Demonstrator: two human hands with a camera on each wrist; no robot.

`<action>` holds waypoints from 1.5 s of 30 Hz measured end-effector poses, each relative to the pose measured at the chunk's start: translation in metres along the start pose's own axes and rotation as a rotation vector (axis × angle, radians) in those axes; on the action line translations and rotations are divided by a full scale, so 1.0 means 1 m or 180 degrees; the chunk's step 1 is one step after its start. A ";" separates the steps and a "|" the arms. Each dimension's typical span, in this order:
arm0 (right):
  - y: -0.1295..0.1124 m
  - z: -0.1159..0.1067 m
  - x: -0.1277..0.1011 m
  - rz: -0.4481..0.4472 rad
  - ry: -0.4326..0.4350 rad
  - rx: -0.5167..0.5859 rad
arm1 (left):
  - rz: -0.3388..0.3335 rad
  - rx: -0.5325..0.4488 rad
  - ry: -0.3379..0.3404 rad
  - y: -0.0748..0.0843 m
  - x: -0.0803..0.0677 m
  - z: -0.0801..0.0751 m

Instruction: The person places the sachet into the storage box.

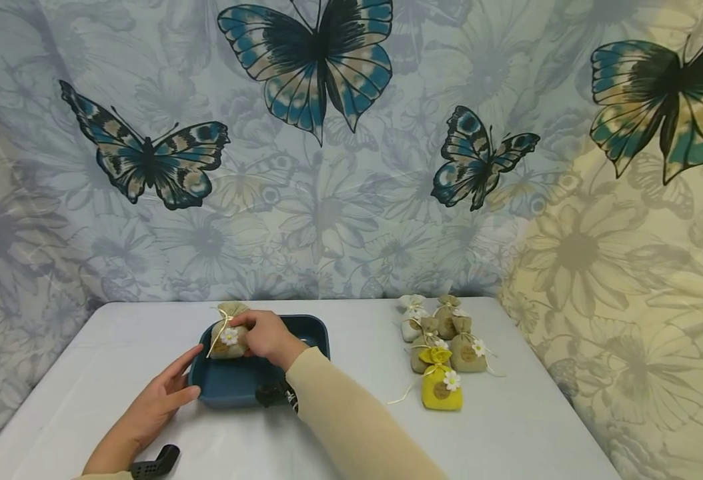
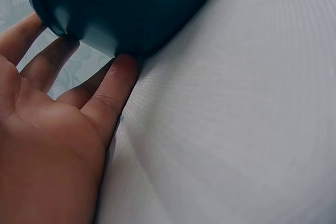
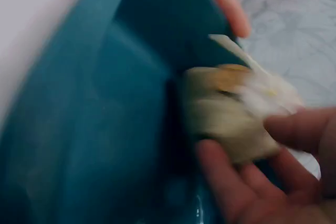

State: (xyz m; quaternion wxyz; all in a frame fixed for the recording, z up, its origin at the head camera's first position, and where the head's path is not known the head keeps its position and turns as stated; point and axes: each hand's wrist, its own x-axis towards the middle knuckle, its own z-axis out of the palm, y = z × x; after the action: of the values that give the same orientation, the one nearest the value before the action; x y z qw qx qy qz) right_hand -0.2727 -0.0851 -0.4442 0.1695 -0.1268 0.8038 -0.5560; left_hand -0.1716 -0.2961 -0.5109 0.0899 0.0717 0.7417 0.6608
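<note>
A butterfly-printed curtain (image 1: 339, 200) fills the background behind a white tabletop (image 1: 507, 427). On the tabletop, left of centre, sits a dark teal tray (image 1: 231, 390) with raised walls. The right hand (image 1: 270, 337) reaches in over the tray, its fingers and thumb curled round a small beige burlap sachet (image 1: 228, 333) tied with pale ribbon and bearing a white daisy; the sachet is at the tray's far left corner, held over the rim, and the right wrist view shows it blurred against the tray's inner wall with fingers (image 3: 231, 182) beneath it. The left hand (image 1: 159, 397) lies with straight fingers against the tray's near left corner; the left wrist view shows a fingertip (image 2: 123, 69) touching the rounded outer wall. Well to the right of the tray, a cluster of similar sachets (image 1: 441, 333) rests on the tabletop, with a yellow sachet (image 1: 441, 387) nearest the front.
</note>
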 end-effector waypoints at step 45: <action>0.004 -0.063 -0.017 0.0483 -0.0610 0.1601 | 0.0008 -0.0079 -0.0025 0.000 0.000 0.000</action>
State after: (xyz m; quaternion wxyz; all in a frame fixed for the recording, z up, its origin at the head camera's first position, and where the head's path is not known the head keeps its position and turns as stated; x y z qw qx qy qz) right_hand -0.2833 -0.0235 -0.4255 0.3121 -0.0722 0.6280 -0.7093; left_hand -0.1713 -0.2962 -0.5105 0.0929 0.0741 0.7330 0.6698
